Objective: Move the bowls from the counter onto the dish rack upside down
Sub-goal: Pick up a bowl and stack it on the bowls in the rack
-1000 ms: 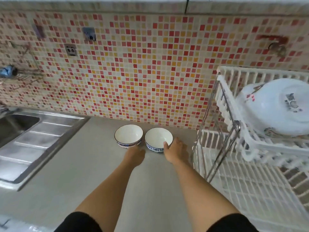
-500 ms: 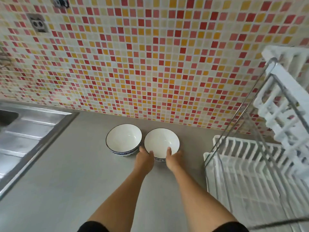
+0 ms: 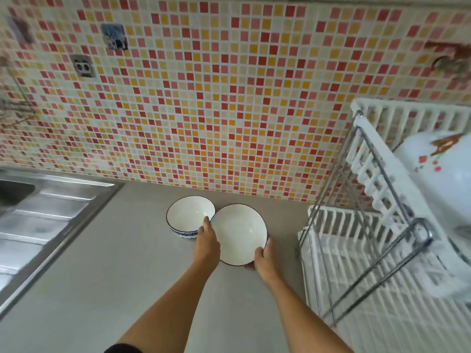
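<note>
We have both hands on the nearer white ceramic bowl with a thin dark rim [image 3: 238, 231], which is tipped toward us and looks lifted off the grey counter [image 3: 102, 276], though its underside is hidden. Our left hand [image 3: 207, 244] grips its left edge, fingers closed along the rim with one fingertip reaching to the far side; our right hand [image 3: 265, 258] clamps the near right edge, thumb on the inside, the other fingers curled underneath out of sight. The second white bowl with a blue patterned band [image 3: 190, 216] sits upright on the counter just to the far left, its rim touching or nearly touching the held one; we cannot tell which.

We judge this to be the pick-up of the first bowl, with neither bowl on the rack so far. The white plastic dish rack with a chrome wire frame [image 3: 356, 263] stands to the right, its lower tier bare where we see it, its upper tier holding a large white dish with a floral print [image 3: 441, 179]. Next we would carry the bowl right, clear of the chrome upright, turn it mouth-down, and set it flat on the slats.
</note>
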{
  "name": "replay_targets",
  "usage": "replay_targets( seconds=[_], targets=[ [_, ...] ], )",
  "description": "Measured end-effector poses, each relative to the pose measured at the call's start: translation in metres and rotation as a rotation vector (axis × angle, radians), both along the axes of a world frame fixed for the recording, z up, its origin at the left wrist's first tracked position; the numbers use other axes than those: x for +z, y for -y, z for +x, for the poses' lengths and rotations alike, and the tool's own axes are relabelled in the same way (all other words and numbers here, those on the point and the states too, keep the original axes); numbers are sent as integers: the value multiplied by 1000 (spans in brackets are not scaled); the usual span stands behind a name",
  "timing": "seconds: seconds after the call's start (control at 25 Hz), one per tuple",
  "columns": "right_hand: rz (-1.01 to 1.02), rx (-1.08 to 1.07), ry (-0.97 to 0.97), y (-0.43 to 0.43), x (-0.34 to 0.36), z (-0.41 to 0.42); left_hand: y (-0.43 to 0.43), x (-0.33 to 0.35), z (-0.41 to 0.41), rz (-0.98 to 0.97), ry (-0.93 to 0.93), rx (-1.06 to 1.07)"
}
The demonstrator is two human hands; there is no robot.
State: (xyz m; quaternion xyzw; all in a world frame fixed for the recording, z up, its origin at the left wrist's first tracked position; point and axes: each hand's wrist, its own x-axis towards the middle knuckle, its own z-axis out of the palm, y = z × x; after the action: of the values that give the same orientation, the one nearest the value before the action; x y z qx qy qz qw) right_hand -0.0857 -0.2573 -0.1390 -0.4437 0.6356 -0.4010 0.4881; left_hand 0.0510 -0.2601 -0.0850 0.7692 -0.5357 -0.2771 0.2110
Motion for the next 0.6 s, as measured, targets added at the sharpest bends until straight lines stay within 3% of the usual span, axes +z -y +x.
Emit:
replay_targets(
  seconds=[0.12,0.28,0.6],
  targets=[
    [-133,51,-93,-34,41,3,-32,36,15,-150,-54,14],
    [-380,37,-198,-83,104,15,-89,98,22,-388,-336,70],
    [-571,-23,99,-155,242,11,-162,206,11,-690,-763,13]
  ],
)
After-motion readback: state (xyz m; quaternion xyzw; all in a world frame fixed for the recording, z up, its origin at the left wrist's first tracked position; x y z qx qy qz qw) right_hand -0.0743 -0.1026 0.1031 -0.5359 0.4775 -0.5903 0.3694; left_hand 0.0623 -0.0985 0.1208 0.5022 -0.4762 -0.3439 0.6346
